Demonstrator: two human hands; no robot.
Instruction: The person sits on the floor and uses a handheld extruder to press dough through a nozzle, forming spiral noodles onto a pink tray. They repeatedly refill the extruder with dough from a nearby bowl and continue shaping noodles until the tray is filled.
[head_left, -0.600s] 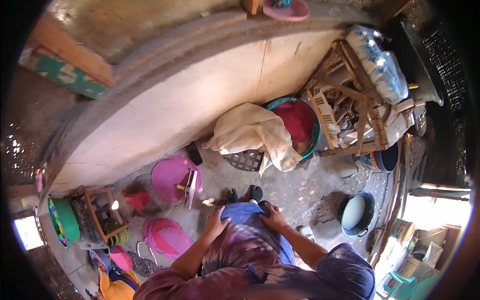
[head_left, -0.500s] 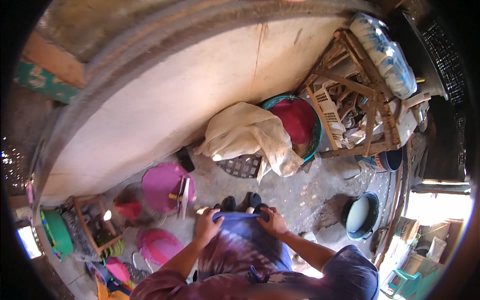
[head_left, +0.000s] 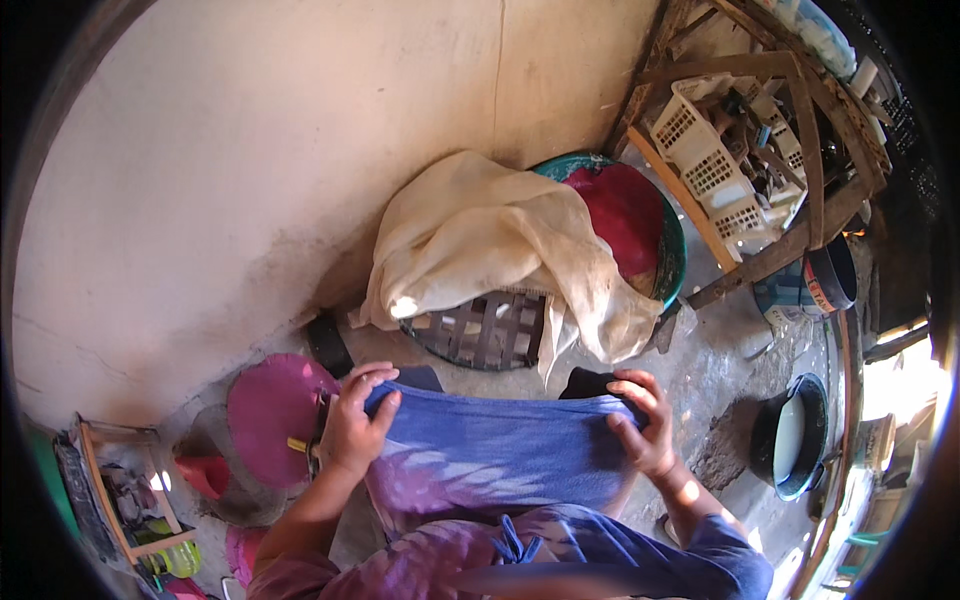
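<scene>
Just beyond the drawstring bow (head_left: 515, 541) at the person's waist, a blue-purple cloth (head_left: 500, 430) is stretching in a broad band between two hands. At its left corner, the left hand (head_left: 362, 418) is pinching the edge, thumb on the near side and fingers curling over the top. At its right corner, the right hand (head_left: 643, 418) is gripping likewise, thumb and bent fingers closing on the fabric. The cloth is hiding most of the legs and the floor below; two dark shapes are peeking past its far edge, too covered to make out.

Left of the cloth, a pink disc (head_left: 275, 410) is lying partly behind the left forearm, and left of that a red scoop-like piece (head_left: 207, 476) is resting. Beyond the cloth, a beige sheet (head_left: 470, 235) is draping over a woven basket (head_left: 490, 335), concealing whatever is inside. Right of the cloth, a dark basin (head_left: 815, 440) is holding whitish liquid (head_left: 789, 440). Beyond the cloth and to its right, a green tub (head_left: 676, 255) is holding something dark red (head_left: 622, 215), partly covered by the sheet. Farther that way, a white crate (head_left: 708, 165) is holding jumbled items, hard to tell apart behind wooden bars (head_left: 812, 150).
</scene>
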